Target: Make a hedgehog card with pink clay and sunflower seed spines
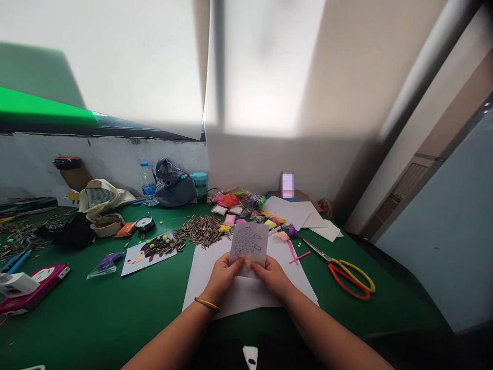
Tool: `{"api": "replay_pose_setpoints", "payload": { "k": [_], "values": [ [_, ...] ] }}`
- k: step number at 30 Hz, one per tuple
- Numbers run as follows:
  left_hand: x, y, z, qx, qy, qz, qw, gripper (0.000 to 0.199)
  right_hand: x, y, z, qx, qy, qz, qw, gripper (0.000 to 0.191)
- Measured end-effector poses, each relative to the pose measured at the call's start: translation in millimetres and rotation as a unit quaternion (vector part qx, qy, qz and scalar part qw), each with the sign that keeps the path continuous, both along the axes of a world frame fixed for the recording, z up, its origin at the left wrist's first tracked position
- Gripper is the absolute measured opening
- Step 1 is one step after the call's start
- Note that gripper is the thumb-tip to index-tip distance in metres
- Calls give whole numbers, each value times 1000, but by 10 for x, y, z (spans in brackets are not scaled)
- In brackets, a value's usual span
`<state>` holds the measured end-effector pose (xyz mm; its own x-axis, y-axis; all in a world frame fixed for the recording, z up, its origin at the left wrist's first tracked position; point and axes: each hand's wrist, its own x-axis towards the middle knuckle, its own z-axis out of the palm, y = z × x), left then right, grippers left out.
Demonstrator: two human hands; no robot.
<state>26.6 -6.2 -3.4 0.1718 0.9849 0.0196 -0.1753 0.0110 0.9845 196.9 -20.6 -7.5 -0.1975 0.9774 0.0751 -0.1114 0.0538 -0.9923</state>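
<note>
A small white card [249,237] with a line drawing of a round, spiky-bodied animal is held up over white paper sheets [208,293]. A pale peach patch covers the drawing's lower end. My left hand [226,273] pinches the card's lower left part, its thumb on the front. At the lower right part, my right hand [271,272] grips the same card, thumb also on the peach patch. The fingers behind the card are hidden. A pile of striped seeds [204,230] lies beyond my left hand, and packets of coloured clay [230,220] sit behind the card.
Scissors [329,258] with red and yellow handles lie at right. Left are a decorated hedgehog card [134,259], a purple packet [105,264], a round dial [144,223] and a magenta device [42,285]. A bottle [147,186], a blue-grey bag [175,191] and a phone [287,185] stand behind.
</note>
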Motion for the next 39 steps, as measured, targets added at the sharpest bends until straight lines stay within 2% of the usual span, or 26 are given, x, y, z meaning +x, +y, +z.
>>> {"api": "replay_pose_setpoints", "payload": {
  "k": [15,22,28,33,36,39],
  "values": [
    [10,-7,33,-8,3,-11,1000,56,3,7,-17,-1,8,-2,1000,59],
    [24,-39,83,-5,55,-7,998,43,22,35,-67,23,15,-15,1000,56],
    [30,-13,47,-2,59,-9,998,44,10,25,-76,21,-16,0,1000,54],
    [19,-16,5,2,39,-6,999,51,12,61,-125,10,-26,-35,999,53],
    [24,-27,-23,0,21,-11,1000,51,15,66,-114,20,-5,-58,998,51],
    [32,-28,-52,-8,16,-18,1000,48,15,53,-89,26,21,-49,998,52]
  ]
}}
